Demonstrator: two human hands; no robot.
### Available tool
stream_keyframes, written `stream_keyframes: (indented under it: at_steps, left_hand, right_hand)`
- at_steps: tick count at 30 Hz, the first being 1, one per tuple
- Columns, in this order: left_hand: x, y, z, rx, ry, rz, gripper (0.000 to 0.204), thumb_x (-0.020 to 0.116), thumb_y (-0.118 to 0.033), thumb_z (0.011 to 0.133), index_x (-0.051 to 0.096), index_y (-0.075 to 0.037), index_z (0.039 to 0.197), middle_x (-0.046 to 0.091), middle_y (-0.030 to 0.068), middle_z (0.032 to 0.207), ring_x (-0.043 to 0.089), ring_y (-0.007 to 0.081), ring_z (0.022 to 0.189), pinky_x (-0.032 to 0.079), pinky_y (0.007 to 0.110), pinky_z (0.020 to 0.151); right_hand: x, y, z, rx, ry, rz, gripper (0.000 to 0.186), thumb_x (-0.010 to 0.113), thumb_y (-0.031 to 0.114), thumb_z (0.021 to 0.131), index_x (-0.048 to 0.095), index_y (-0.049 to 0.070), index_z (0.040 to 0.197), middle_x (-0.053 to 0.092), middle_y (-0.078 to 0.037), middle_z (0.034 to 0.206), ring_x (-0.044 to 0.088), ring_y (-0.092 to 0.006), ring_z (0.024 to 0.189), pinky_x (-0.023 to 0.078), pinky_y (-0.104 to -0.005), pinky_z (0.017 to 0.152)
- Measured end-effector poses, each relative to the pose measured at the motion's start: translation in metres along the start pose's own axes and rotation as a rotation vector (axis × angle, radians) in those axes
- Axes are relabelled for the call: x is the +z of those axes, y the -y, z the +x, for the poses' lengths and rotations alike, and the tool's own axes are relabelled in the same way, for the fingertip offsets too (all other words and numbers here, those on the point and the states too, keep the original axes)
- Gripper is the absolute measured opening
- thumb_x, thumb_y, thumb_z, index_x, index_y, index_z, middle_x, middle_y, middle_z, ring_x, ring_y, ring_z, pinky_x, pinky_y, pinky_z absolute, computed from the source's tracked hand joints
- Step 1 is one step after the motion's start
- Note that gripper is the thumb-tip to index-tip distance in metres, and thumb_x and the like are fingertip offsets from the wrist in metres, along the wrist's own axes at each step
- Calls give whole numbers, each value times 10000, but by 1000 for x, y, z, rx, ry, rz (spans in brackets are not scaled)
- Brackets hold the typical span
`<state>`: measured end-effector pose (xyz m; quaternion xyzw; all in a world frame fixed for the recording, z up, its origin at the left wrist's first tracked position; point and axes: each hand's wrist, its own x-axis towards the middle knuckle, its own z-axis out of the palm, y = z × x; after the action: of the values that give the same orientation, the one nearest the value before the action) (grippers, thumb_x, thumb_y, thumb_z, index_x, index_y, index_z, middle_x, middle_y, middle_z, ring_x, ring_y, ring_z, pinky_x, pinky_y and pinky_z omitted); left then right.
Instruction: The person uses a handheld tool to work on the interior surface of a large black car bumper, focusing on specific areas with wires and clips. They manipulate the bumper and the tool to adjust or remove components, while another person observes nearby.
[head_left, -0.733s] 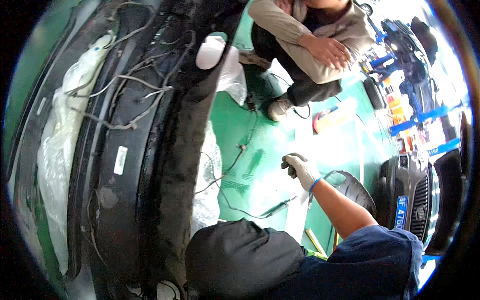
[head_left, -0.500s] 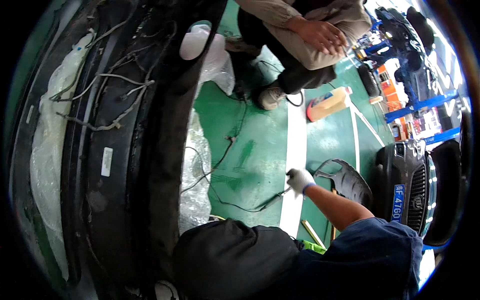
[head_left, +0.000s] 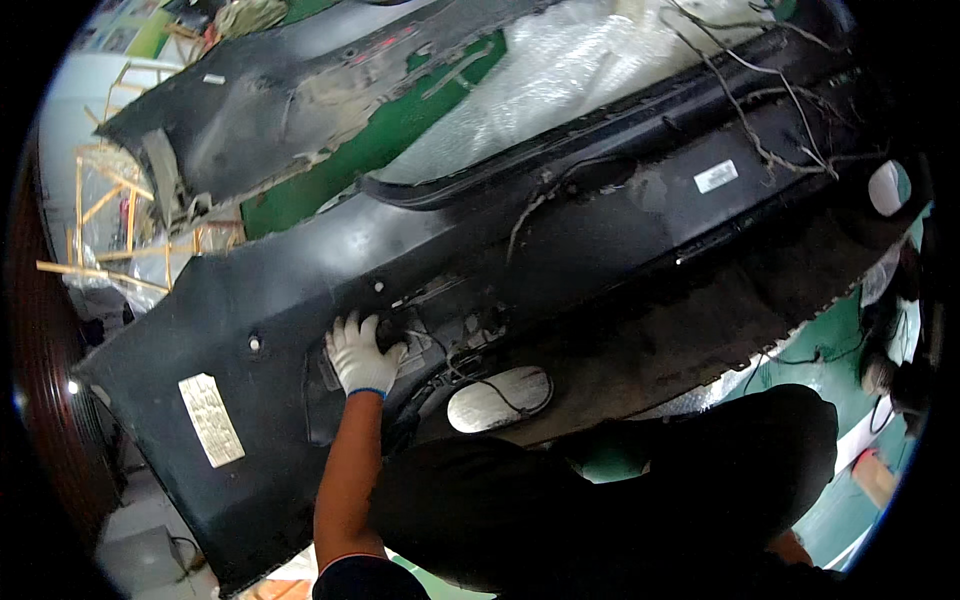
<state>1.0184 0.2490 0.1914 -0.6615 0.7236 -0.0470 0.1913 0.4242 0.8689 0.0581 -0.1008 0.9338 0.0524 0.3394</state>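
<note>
your fingers (head_left: 352,330) are lying spread, gripping nothing, on the black bumper (head_left: 560,250) beside its oval opening (head_left: 500,398); i'd be pressing gently, avoiding the loose wires (head_left: 470,365).

The gloved left hand (head_left: 362,357) is stretched forward on a bare forearm, fingers (head_left: 352,327) slightly curled.
</note>
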Motion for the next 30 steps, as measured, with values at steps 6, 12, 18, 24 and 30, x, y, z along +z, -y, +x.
stream_keyframes:
  at_steps: [6,12,18,24,30]
  left_hand:
    - [-2,-11,8,-48,83,-33,819,897,-496,804,628,-180,1510,499,169,1650,388,429,1570,225,608,1338]
    - [-14,-11,10,-80,161,1,837,895,-486,819,582,-336,1580,496,154,1651,376,457,1571,247,630,1323]
    - [-28,-36,13,-53,210,-21,707,804,-373,909,588,-446,1578,379,121,1755,263,535,1624,115,720,1331]
    - [-34,-37,8,-55,353,22,519,706,-414,1006,645,-480,1517,208,103,1853,102,521,1687,46,794,1284]
    - [15,-25,7,-113,240,-68,395,639,-370,1045,733,-452,1420,235,108,1841,73,540,1683,20,803,1287]
  right_hand:
    - [-128,51,50,-74,-247,408,388,741,319,969,743,135,1310,717,-90,1079,645,-267,921,516,-391,800]
    - [-292,200,56,-405,-345,838,374,732,330,996,737,127,1310,696,-51,1073,607,-206,891,480,-345,761]
    - [-399,418,-2,-907,-173,1131,363,724,340,1023,730,118,1310,675,-12,1067,568,-144,861,444,-299,723]
    - [-315,663,-129,-1219,304,1181,361,717,394,1044,726,115,1272,645,19,1015,540,-96,810,427,-265,692]
    - [-130,806,-230,-1170,573,1099,363,821,398,949,722,68,1062,696,-51,850,639,-158,760,529,-349,741]
